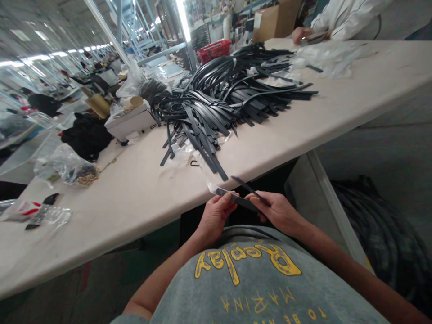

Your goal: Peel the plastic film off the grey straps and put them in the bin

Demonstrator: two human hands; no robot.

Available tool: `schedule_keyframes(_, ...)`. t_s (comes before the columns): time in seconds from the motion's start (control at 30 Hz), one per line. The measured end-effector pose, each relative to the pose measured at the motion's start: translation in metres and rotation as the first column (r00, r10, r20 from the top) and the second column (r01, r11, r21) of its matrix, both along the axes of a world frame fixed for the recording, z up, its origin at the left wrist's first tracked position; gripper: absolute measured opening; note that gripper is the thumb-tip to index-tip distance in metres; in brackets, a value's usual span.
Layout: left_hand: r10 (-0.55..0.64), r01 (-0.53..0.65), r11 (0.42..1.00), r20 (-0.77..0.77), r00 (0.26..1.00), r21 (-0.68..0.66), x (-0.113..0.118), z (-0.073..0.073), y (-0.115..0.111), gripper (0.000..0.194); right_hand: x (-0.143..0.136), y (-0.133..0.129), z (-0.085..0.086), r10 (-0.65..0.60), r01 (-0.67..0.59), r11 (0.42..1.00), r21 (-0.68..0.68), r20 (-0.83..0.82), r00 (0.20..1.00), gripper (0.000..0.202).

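My left grip (218, 212) is pinched, thumb over fingers, on one end of a dark strap (245, 203); my right grip (277, 211) is closed on it farther right, with another narrow dark length (249, 186) poking up toward the far left. I can't tell whether both are one piece. The strap sits at the near edge of the counter (135, 193). Nearest me, my grey shirt (216, 288) reads "Replay" in yellow, upside down, then "MARINA" and "TO BE". Beyond lies a heap of dark straps (209, 112). At left, a plastic bag (25, 209) has red print, unreadable. Far right, a person's white sleeve (354, 18) shows.
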State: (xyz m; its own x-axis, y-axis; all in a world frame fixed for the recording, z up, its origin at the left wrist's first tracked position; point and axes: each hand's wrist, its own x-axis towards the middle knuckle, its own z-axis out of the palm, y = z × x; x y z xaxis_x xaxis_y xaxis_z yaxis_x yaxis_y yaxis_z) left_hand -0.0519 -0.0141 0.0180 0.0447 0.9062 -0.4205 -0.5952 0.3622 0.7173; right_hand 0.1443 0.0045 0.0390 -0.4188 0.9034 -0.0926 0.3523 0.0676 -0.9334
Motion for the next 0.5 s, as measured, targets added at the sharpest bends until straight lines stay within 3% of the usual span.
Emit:
schedule_keyframes(0.13, 0.057, -0.057, 0.998, -0.021, 0.998, 0.017, -0.009, -0.003, -0.001, 0.03, 0.028, -0.005, 0.001, 0.172, -0.169, 0.957, -0.235, -0.006, 0.985, 0.052)
schedule_keyframes(0.37, -0.161, 0.16, 0.987, 0.084, 0.983, 0.019, 0.011, -0.002, -0.014, 0.027, -0.011, -0.012, -0.006, 0.099, -0.094, 0.989, -0.113, 0.039, 0.994, 0.049)
schedule_keyframes(0.5, -0.155, 0.152, 0.988, 0.084, 0.984, 0.036, 0.007, 0.0, -0.016, 0.028, 0.007, -0.013, -0.005, 0.229, -0.224, 0.958, -0.181, 0.006, 0.973, 0.051)
